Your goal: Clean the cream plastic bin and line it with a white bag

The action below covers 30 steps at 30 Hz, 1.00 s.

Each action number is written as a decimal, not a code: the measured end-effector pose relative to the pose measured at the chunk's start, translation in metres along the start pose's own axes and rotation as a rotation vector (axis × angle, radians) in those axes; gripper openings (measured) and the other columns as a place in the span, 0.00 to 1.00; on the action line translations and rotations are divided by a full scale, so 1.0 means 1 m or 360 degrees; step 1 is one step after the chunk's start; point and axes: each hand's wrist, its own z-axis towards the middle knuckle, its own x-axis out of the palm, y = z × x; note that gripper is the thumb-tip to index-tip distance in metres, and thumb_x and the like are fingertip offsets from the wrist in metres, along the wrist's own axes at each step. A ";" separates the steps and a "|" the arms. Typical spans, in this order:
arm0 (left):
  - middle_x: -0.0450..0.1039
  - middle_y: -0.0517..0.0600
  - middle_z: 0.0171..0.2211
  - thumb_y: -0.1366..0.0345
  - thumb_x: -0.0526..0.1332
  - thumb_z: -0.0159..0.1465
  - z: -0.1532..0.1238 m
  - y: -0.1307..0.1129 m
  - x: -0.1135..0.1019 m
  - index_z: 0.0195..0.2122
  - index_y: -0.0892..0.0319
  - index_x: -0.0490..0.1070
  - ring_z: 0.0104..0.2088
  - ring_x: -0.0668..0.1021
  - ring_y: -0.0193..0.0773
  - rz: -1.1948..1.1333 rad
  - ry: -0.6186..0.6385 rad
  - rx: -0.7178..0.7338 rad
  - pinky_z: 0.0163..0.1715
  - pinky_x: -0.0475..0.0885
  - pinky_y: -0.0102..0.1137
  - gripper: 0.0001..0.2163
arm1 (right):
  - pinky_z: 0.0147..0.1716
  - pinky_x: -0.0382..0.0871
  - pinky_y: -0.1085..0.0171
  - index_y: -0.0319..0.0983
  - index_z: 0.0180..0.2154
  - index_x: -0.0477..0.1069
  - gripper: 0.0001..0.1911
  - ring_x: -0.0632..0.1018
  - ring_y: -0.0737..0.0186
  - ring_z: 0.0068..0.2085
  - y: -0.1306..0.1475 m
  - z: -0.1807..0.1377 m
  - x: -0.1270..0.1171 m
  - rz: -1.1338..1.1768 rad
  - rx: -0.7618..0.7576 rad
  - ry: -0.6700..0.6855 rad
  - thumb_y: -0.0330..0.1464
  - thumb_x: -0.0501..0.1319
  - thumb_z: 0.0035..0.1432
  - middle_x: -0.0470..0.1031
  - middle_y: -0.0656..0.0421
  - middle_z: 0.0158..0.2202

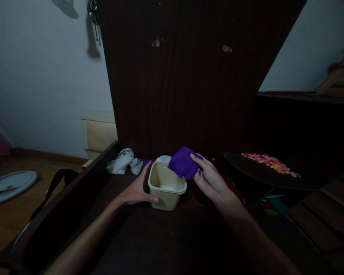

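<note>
A cream plastic container (pixel 166 201), square with rounded corners and no lid on it, stands upright on the dark wooden surface. Around its left side wraps my left hand (pixel 138 188), thumb on the near face and fingers toward the back. My right hand (pixel 209 177) pinches a folded purple cloth (pixel 183 162) between thumb and fingers. The cloth hangs over the container's right rear rim, above part of the opening. What I can see of the container's inside is bare. Another bit of purple shows behind my left fingers.
Crumpled white plastic bags (pixel 123 162) lie at the back left. A dark wooden panel (pixel 183 76) rises behind the container, and a low raised edge (pixel 83 187) runs along the left. On the right, a dark shelf (pixel 232 162) bears many small colourful pieces (pixel 271 164).
</note>
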 end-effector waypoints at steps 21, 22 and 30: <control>0.62 0.65 0.63 0.56 0.78 0.44 0.008 0.008 0.013 0.66 0.61 0.54 0.63 0.68 0.63 0.0501 -0.0056 0.0372 0.66 0.63 0.51 0.52 | 0.49 0.77 0.63 0.38 0.32 0.79 0.10 0.82 0.59 0.44 -0.002 -0.014 -0.010 0.0040 -0.0134 -0.0199 0.26 0.72 0.43 0.84 0.57 0.39; 0.62 0.64 0.62 0.56 0.77 0.44 0.007 0.008 0.013 0.66 0.61 0.54 0.62 0.69 0.63 0.0574 -0.0066 0.0401 0.65 0.64 0.50 0.50 | 0.48 0.78 0.63 0.38 0.32 0.79 0.11 0.83 0.59 0.43 -0.003 -0.016 -0.010 0.0021 -0.0148 -0.0207 0.27 0.73 0.43 0.84 0.57 0.39; 0.58 0.56 0.66 0.57 0.77 0.46 0.001 0.022 0.009 0.70 0.44 0.45 0.63 0.67 0.66 0.0804 -0.0150 0.0595 0.65 0.64 0.59 0.55 | 0.41 0.80 0.53 0.39 0.39 0.81 0.11 0.84 0.50 0.37 -0.047 -0.042 -0.028 -0.0895 -0.0339 -0.0089 0.37 0.69 0.55 0.84 0.54 0.36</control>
